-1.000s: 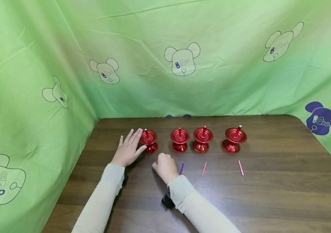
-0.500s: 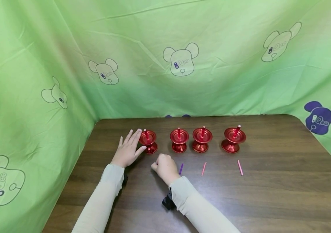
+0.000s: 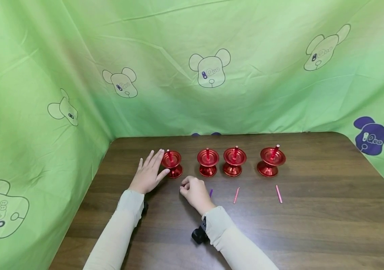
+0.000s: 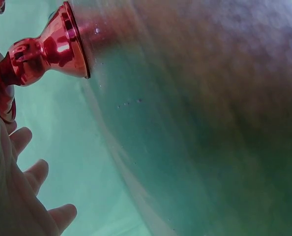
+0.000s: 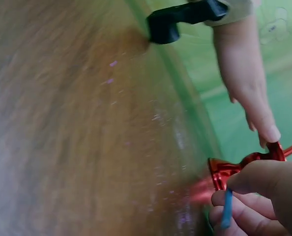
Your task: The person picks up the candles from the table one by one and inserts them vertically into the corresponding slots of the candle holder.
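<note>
My left hand point(image 3: 147, 174) spreads its straight fingers beside the leftmost red candle holder point(image 3: 176, 171), touching its dish with the thumb and index finger. In the left wrist view this shiny candle holder point(image 4: 30, 63) shows its waisted stem and flared base. My right hand point(image 3: 196, 192) is just in front of that holder, low over the table. Between its thumb and fingers it pinches a thin blue candle point(image 5: 227, 209), plain in the right wrist view but mostly hidden in the head view. A purple candle point(image 3: 211, 193) lies beside the right hand, partly covered by it.
Three more red holders stand rightward along the back: one holder point(image 3: 208, 171), a close neighbouring holder point(image 3: 233, 170), and the far-right holder point(image 3: 268, 169). A coral candle point(image 3: 236, 195) and a pink candle point(image 3: 279, 194) lie before them on the wooden table point(image 3: 313, 225). A green cloth point(image 3: 165, 105) hangs behind.
My right hand has shifted slightly right and turned, its thumb and fingertips showing more and covering more of the purple candle. The left hand and the holders stay put.
</note>
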Tool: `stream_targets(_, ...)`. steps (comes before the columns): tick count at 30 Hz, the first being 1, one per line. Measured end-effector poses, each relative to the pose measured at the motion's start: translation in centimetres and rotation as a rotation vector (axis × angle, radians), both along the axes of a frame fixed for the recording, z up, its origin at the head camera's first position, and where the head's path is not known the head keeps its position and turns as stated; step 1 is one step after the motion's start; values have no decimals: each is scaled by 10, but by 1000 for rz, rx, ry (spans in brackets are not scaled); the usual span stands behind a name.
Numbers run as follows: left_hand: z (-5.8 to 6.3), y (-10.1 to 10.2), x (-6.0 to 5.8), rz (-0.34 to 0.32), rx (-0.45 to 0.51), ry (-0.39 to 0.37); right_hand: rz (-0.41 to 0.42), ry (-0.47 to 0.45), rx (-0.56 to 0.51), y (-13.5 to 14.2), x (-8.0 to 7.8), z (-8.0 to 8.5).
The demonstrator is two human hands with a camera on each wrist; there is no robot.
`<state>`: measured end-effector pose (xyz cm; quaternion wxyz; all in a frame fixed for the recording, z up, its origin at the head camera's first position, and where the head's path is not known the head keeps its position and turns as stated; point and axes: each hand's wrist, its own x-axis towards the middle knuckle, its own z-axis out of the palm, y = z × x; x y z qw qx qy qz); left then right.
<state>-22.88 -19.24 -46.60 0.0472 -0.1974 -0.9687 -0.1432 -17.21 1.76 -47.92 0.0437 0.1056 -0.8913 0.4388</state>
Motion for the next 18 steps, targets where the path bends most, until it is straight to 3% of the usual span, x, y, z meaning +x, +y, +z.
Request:
stream_targets(10,0,0,0,-5,5,8,54,-55,-130,10,-4,2)
stream_targets(18,1,1,0,-1,3,9,43,-148,-334,10,-7,6)
